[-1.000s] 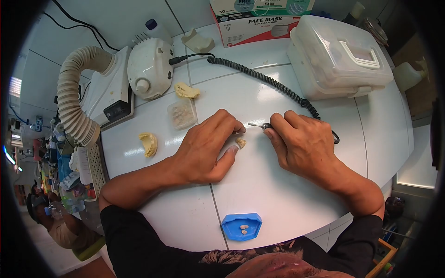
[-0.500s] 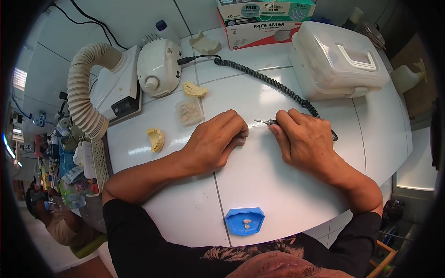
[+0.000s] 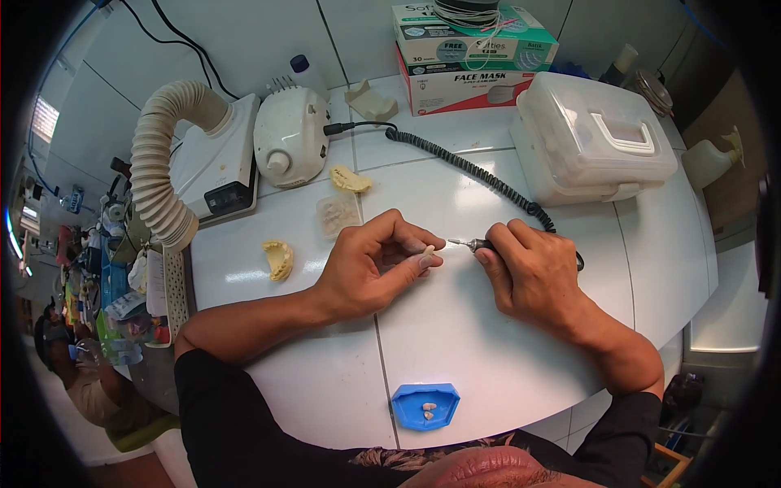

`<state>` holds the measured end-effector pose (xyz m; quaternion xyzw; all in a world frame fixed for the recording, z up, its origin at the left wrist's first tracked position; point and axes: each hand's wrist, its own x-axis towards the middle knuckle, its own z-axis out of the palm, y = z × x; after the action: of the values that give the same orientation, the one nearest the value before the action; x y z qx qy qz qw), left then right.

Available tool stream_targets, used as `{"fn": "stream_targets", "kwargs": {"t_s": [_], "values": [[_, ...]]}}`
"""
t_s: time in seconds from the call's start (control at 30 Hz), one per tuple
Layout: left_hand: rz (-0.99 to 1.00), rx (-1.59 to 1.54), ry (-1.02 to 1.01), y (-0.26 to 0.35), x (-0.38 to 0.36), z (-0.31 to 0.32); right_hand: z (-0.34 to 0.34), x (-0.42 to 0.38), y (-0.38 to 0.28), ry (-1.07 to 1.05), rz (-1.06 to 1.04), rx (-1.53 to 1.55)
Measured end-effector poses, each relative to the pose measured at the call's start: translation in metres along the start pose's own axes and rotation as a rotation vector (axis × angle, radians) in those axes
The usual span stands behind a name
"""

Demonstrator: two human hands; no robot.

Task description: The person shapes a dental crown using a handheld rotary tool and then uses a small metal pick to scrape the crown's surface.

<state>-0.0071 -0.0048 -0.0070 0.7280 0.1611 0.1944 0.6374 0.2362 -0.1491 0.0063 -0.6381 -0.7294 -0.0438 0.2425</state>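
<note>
My left hand is closed in a pinch, a small off-white tooth-like piece between thumb and fingertips. From the right, my right hand grips a rotary handpiece like a pen. Its thin metal bur points left, with its tip close to my left fingertips. Near the table's front edge sits a blue dish with small tooth-like pieces in it. Left of my left hand stands a yellowish dental cast; another cast piece lies farther back beside a clear box of small pieces.
A coiled black cord runs from the white control unit toward my right hand. At the left a ribbed hose arches over the table. Mask boxes and a white lidded case stand at the back. Another person is at far left.
My left hand has turned, its fingers lifting so that the tooth-like piece now shows in the pinch. My right hand keeps the handpiece. The view has tilted up slightly.
</note>
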Motion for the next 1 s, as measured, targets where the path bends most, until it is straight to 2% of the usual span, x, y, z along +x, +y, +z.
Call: {"fn": "stream_targets", "kwargs": {"t_s": [0.13,0.23,0.33,0.53,0.83,1.0], "values": [[-0.083,-0.157,-0.04,-0.002,0.001,0.0,0.002,0.0,0.002,0.033,-0.03,0.033],[-0.162,-0.182,-0.032,0.006,0.004,0.0,-0.001,0.001,0.0,0.049,-0.072,0.056],[-0.155,-0.111,-0.064,0.005,0.003,0.0,0.0,-0.001,-0.002,0.049,-0.093,0.06],[-0.206,-0.283,0.039,0.008,0.0,0.006,-0.004,-0.001,-0.005,0.031,-0.131,0.086],[-0.156,-0.165,0.017,0.0,-0.003,0.009,-0.001,-0.004,-0.01,-0.071,-0.074,0.077],[-0.225,-0.086,-0.042,0.004,-0.001,0.005,0.0,-0.004,-0.012,-0.107,-0.066,0.045]]}}
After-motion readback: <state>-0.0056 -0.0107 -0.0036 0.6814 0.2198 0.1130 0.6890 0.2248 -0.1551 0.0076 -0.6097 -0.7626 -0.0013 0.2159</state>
